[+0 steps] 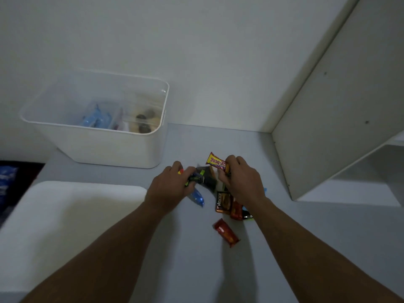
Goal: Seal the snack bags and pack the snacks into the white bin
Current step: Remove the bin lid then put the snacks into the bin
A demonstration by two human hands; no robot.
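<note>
A white bin (105, 145) stands at the back left of the grey surface, with blue packets (94, 120) and a clear bag of round snacks (143, 123) inside. In front of it lies a small pile of wrapped snacks. My left hand (168, 189) is closed on a black and green packet (200, 178), with a blue packet (197, 197) under it. My right hand (240, 182) grips a yellow and purple snack bar (215, 161). Brown and orange packets (229, 205) lie beneath my right wrist. A red bar (226, 232) lies alone nearer to me.
A white lid or tray (65, 215) lies at the front left. White shelving (341, 119) rises on the right, close to the snack pile. A wall stands behind the bin. Dark cloth and blue packs (8, 182) show at the far left edge.
</note>
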